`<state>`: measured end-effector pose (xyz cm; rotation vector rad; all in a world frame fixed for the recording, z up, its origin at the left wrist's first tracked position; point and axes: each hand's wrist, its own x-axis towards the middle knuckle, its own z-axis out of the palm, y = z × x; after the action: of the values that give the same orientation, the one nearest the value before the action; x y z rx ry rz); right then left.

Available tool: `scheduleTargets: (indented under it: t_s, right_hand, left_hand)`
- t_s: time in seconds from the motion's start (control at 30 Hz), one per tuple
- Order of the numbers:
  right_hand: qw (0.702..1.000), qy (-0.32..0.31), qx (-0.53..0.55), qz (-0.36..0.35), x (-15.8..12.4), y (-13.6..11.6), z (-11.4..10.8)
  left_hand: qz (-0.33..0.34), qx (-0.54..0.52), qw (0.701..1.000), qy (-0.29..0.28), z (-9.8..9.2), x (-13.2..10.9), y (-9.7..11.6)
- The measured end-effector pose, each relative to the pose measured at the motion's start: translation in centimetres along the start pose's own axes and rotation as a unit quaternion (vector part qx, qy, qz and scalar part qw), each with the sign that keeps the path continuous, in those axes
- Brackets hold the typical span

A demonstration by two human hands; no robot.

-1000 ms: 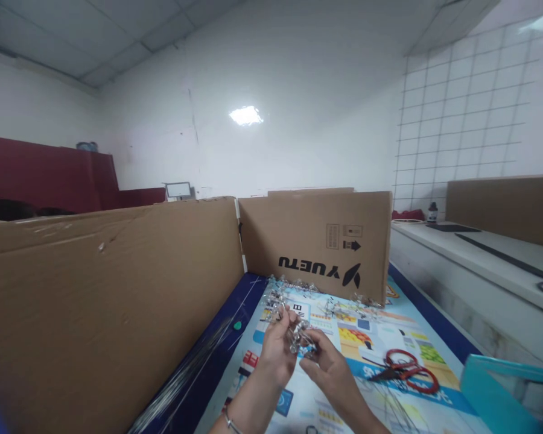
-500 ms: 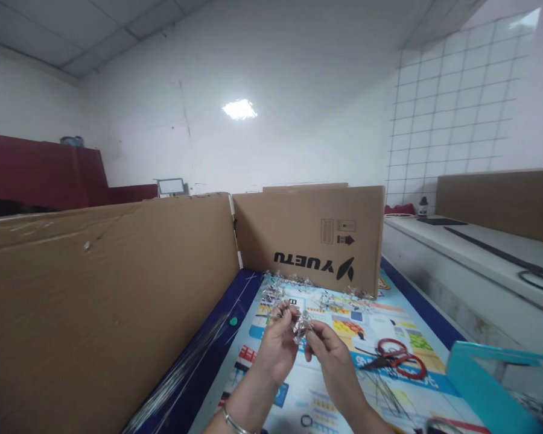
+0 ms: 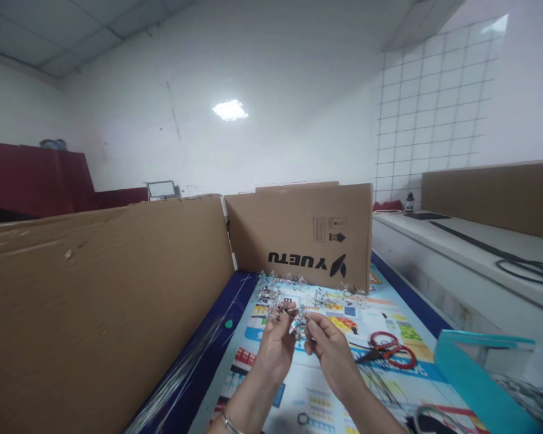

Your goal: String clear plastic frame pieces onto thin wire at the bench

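My left hand [image 3: 278, 340] is closed, thumb against fingers, on a small clear, glittering piece [image 3: 300, 324] that looks like beads on wire. From the other side my right hand [image 3: 328, 343] pinches the same piece between thumb and fingertips. Its exact kind is too small to make out. Beyond my hands, several similar clear pieces [image 3: 271, 293] lie on the printed mat [image 3: 294, 367]. Red-handled scissors [image 3: 389, 349] rest right of my right hand, beside some thin wires [image 3: 382, 386].
A cardboard sheet [image 3: 72, 313] stands along the left and another cardboard panel [image 3: 298, 229] at the back. Bundled long wires [image 3: 181, 374] lie on the left. A turquoise box [image 3: 470, 377] holding wiry metal bits stands at right, before a white counter [image 3: 479, 241].
My hands still hold the clear piece close together, and it has turned slightly between my fingers. The whole view has shifted a little, so fixed things appear further left.
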<state>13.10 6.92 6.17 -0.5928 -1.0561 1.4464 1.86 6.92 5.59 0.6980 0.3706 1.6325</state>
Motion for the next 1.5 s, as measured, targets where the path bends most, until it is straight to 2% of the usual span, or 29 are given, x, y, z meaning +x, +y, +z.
scheduleTargets:
  t_s: [0.1,0.33,0.47,0.63,0.73,0.83,0.93,1.07,1.5]
  right_hand:
    - [1.000,-0.010,0.020,0.010,0.7,-0.3,-0.9]
    - [0.996,0.005,0.072,0.043,2.6,-1.4,-4.5]
    - [0.994,0.003,0.083,0.064,3.2,-1.6,-6.1]
    - [0.996,-0.028,0.049,0.070,3.3,-1.8,-6.5]
    - [0.997,-0.046,0.000,0.061,3.1,-2.1,-6.3]
    - [0.997,-0.047,-0.045,0.046,3.0,-2.2,-6.3]
    - [0.994,-0.049,-0.087,0.033,3.1,-2.0,-6.5]
    - [0.992,-0.057,-0.110,0.020,3.2,-1.8,-6.8]
    - [0.987,-0.110,-0.118,0.004,2.4,-3.8,-6.7]
  left_hand:
    - [-0.016,0.046,0.998,-0.045,-0.6,0.0,0.0]
    - [-0.129,0.134,0.973,-0.135,-3.6,1.5,1.8]
    - [-0.087,0.137,0.982,-0.100,-4.6,2.5,3.2]
    - [-0.046,0.212,0.975,-0.057,-4.0,2.6,3.6]
    - [-0.011,0.324,0.946,-0.033,-3.2,2.3,3.7]
    - [0.014,0.428,0.902,-0.049,-2.5,2.1,3.8]
    - [0.035,0.496,0.865,-0.062,-2.0,1.9,4.1]
    - [0.097,0.549,0.828,-0.060,-1.6,1.7,4.4]
    - [0.182,0.511,0.839,-0.051,-2.2,1.9,4.9]
